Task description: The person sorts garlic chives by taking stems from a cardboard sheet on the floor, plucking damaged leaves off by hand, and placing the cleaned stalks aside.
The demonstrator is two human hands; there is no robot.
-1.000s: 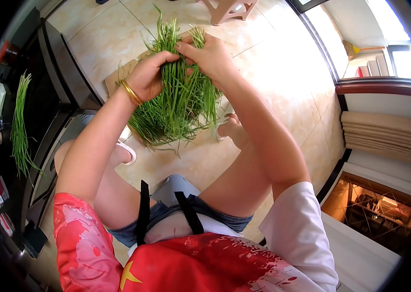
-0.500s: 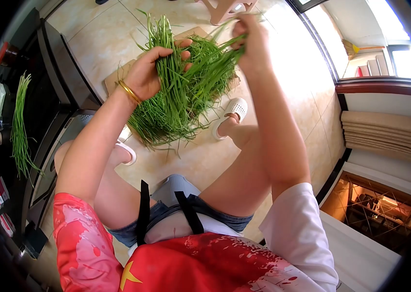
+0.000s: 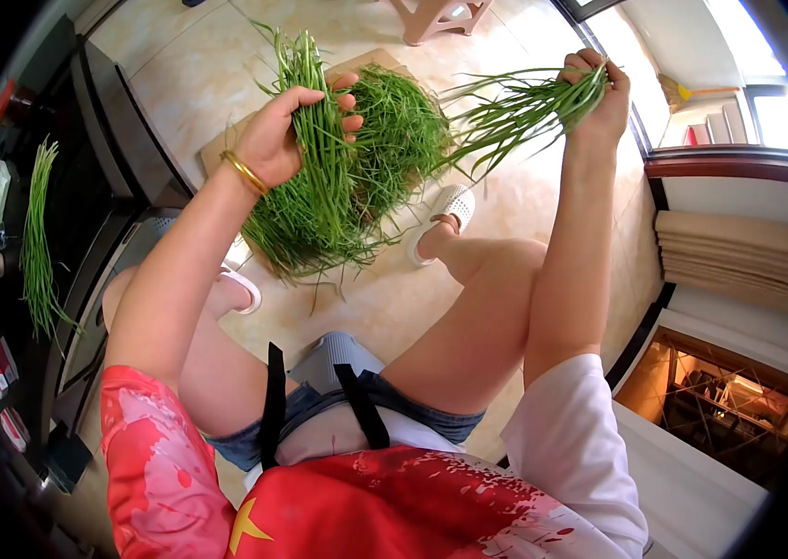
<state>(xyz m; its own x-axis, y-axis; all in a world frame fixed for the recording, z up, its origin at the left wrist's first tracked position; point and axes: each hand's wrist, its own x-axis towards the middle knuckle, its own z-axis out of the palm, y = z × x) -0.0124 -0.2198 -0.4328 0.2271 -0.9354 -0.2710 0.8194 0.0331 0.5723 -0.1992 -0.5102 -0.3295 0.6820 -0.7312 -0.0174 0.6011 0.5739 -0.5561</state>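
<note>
My left hand (image 3: 274, 142), with a gold bangle at its wrist, is wrapped round an upright bunch of garlic chives (image 3: 321, 154). Its fingertips curl out on the far side of the stems. Off to the right, my right hand (image 3: 606, 98) is closed on a smaller bunch of chives (image 3: 529, 114), whose leaf ends trail to the left. Below and between the hands, a loose pile of chives (image 3: 401, 130) covers most of a flattened cardboard sheet (image 3: 217, 151) on the floor.
On the left, a black cabinet top (image 3: 86, 172) bears another long bunch of chives (image 3: 38, 247) and several small packets. A pink plastic stool (image 3: 426, 23) stands at the far side. My feet in white clogs (image 3: 454, 205) flank the pile. A glass door is at the right.
My right hand has moved right, away from my left hand, drawing a bunch of chives clear of the rest. My left hand has stayed almost in place with its bunch.
</note>
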